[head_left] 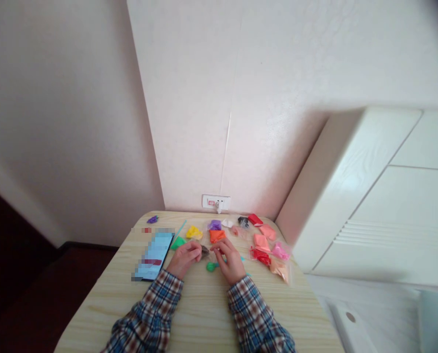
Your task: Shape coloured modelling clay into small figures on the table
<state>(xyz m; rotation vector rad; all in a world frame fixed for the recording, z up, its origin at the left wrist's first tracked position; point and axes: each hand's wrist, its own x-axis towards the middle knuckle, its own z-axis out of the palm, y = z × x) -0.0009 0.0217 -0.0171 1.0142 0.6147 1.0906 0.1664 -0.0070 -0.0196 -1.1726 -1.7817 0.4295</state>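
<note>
My left hand (185,256) is closed, its thumb and fingers pinched at a small dark brown lump (204,251), which may be in clear wrapping. Across from it, my right hand (229,260) has thumb and fingertips pinched together close to the lump; whatever sits in that pinch is too small to make out. Below the fingertips, a green blob (210,266) lies on the table beside a teal tool partly hidden by my right hand. A green packet (178,242) of what looks like modelling clay is just beyond my left hand, and an orange packet (217,236) lies beyond the right.
A phone (154,255) lies left of my hands. Yellow (194,232), purple (215,225), red (261,256), pink (280,251) and peach (279,268) packets spread over the table (204,314). A teal stick (179,229) and purple piece (153,219) lie at back left. Behind is a wall socket (216,202).
</note>
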